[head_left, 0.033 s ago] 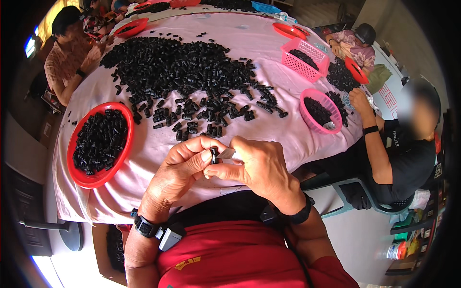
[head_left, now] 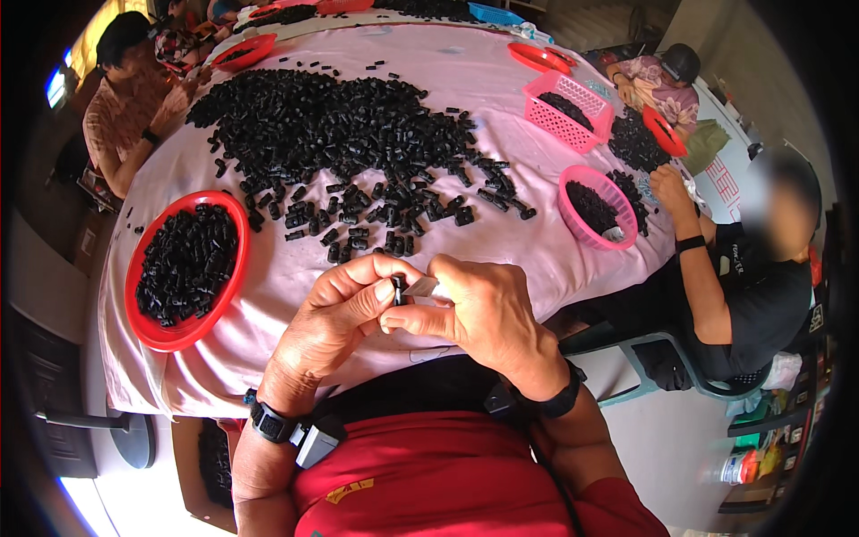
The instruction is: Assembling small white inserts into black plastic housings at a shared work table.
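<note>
Close to my body, above the near edge of the cloth-covered table, both hands meet. Between the thumb and fingertips of my left hand [head_left: 335,309] is a small black cylindrical part [head_left: 399,288]. My right hand [head_left: 492,309] pinches a thin, flat, pale blade-like piece [head_left: 422,287], its end against or right beside the black part; the exact contact is too small to tell. Just beyond my hands spreads a large pile of similar black parts [head_left: 322,125]. At left stands a red basin [head_left: 170,338] full of black parts.
A round pink basket [head_left: 624,210] and a rectangular pink basket [head_left: 564,132] hold black pieces at right. One person [head_left: 752,277] sits close on my right by a chair [head_left: 667,345]; others sit around the table. A cardboard box [head_left: 190,465] stands below at left.
</note>
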Demonstrator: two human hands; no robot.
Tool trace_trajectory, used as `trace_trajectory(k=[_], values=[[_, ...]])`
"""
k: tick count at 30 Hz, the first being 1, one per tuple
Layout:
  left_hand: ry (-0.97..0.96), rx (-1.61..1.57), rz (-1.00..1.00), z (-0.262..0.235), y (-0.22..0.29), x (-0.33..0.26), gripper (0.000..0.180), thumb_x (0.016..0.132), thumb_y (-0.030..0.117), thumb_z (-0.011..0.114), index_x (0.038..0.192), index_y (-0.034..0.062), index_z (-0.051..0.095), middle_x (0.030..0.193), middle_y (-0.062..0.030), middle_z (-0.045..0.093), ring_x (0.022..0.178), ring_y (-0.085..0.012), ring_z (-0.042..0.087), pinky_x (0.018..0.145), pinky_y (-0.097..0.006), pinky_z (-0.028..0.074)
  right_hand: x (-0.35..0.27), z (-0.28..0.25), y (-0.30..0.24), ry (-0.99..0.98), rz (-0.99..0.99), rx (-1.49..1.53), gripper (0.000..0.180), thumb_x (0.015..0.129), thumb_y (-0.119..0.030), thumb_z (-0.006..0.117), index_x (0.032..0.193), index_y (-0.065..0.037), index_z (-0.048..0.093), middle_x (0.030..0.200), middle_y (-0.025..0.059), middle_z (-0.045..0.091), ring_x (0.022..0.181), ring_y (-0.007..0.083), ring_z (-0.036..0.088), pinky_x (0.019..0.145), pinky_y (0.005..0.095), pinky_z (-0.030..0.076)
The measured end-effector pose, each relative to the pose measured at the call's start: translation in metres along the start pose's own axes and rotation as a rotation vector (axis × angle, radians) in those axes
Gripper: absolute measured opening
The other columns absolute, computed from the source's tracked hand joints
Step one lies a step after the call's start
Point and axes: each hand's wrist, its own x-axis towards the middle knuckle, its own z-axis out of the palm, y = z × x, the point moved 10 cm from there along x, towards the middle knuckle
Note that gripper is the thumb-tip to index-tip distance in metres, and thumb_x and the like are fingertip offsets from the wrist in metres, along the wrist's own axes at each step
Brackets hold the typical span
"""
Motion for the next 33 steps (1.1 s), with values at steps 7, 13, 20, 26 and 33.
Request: trace_trajectory(k=[7,13,20,26,33], values=[[-0.02,-0.022,0.012,0.002,0.002,0.002,0.024,0.098,0.019,0.057,0.116,0.004,0.062,0.102,0.0007,0.064,0.086,-0.0044,0.054,0.077,-0.021,0.044,0.001,-0.004,-0.001,0.046,-0.004,0.04,0.051,0.076,-0.055,0.075,0.072,-0.006,0.057,0.057,0.0078,0.059,0.051,0.0242,0.063,0.046,0.035,0.046],[0.041,-0.143,-0.028,0.001,0.001,0.002,0.029,0.097,0.017,0.059,0.123,0.0043,0.057,0.095,0.0016,0.062,0.084,-0.005,0.056,0.075,-0.019,0.045,-0.001,-0.001,-0.01,0.002,-0.054,0.031,0.046,0.078,-0.048,0.076,0.074,-0.005,0.059,0.057,0.0071,0.06,0.051,0.0227,0.063,0.046,0.0336,0.046],[-0.061,-0.258,-0.063,0.004,-0.002,0.0,0.024,0.095,0.016,0.064,0.116,0.0078,0.056,0.089,0.0029,0.059,0.078,-0.0044,0.056,0.071,-0.018,0.046,0.002,-0.008,-0.013,0.002,0.054,0.563,0.025,0.087,-0.014,0.073,0.106,-0.002,0.062,0.088,0.008,0.072,0.073,0.0132,0.071,0.057,0.0237,0.053],[-0.138,-0.243,-0.077,0.011,-0.005,0.001,0.025,0.094,0.018,0.064,0.116,0.008,0.055,0.094,0.0031,0.058,0.08,-0.0049,0.055,0.072,-0.018,0.046,0.0,0.006,0.0,-0.009,0.105,0.796,0.013,0.091,-0.006,0.066,0.102,0.001,0.062,0.084,0.0096,0.073,0.072,0.01,0.07,0.058,0.021,0.052],[-0.147,-0.322,-0.068,0.01,-0.003,-0.003,0.024,0.095,0.017,0.063,0.116,0.0084,0.055,0.097,0.0026,0.058,0.081,-0.0042,0.055,0.072,-0.018,0.047,0.004,0.008,-0.008,-0.102,0.198,0.747,0.012,0.091,-0.007,0.066,0.1,0.001,0.064,0.08,0.0097,0.072,0.072,0.0109,0.07,0.061,0.0219,0.052]])
